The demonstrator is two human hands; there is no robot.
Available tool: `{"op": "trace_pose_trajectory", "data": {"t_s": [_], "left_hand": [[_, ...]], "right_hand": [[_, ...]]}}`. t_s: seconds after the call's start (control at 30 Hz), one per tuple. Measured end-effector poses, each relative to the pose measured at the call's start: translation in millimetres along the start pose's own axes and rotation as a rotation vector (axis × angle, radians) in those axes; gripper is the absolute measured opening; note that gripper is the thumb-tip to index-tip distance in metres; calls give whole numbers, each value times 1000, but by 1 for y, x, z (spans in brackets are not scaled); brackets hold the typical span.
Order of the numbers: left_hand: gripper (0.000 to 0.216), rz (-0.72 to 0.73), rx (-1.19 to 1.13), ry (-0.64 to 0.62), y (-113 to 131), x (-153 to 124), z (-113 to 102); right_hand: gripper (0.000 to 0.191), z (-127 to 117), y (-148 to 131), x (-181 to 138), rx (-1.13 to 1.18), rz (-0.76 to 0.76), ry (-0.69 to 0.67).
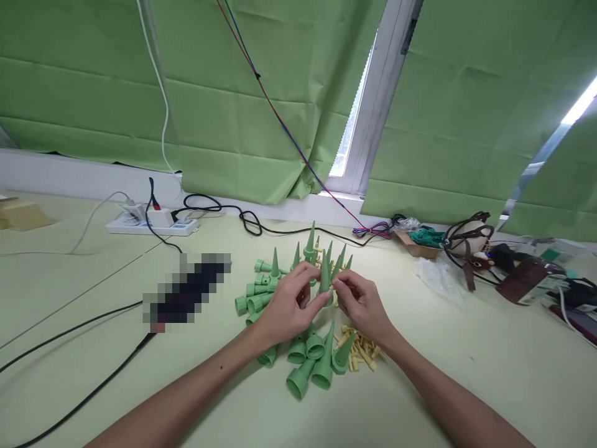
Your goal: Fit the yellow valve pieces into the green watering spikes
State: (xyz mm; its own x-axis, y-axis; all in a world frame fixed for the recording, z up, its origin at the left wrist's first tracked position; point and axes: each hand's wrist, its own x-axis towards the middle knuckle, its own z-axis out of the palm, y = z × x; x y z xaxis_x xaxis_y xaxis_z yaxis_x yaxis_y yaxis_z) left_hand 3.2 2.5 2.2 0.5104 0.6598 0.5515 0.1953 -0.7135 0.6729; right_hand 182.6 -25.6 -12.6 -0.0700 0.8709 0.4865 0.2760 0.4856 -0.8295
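My left hand (pixel 291 305) is closed around a green plastic watering spike (pixel 325 270), held upright with its point up. Against the right side of that spike, my right hand (pixel 361 305) is pinched; whatever its fingertips hold is hidden. Several more green spikes (pixel 275 264) stand upright behind and beside my hands. Green ribbed caps and cone pieces (pixel 298 381) lie on their sides to the left and in front. A pile of small yellow plastic pegs (pixel 366 354) lies below my right hand, and more yellow pegs stick out from the standing spikes.
The pale table (pixel 140 386) carries a pixelated dark object (pixel 189 292) with a cable at left. A white power strip (pixel 153 225) and black cable run along the back. At right are a clear plastic bag (pixel 438 280), a cardboard box (pixel 417 246) and a dark red object (pixel 520 280).
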Motion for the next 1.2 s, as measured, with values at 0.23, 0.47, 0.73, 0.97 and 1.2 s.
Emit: {"op": "trace_pose_trajectory", "data": {"t_s": [0.23,0.47,0.73,0.97,1.2], "left_hand": [[11,158,95,-3,-9,-3,3],[19,124,92,50,-8,-3,5],[35,8,60,220,1,2,0],[52,-170,34,-22,-5,3,2],[46,-169,87,-30,-3,5,-1]], "right_hand": [[26,1,-1,1,-16,16,-24],[27,3,-3,1,-43,6,37],[22,2,0,1,-38,-28,125],[19,1,-1,-2,-50,-86,91],[19,-1,1,-1,-27,-90,77]]}}
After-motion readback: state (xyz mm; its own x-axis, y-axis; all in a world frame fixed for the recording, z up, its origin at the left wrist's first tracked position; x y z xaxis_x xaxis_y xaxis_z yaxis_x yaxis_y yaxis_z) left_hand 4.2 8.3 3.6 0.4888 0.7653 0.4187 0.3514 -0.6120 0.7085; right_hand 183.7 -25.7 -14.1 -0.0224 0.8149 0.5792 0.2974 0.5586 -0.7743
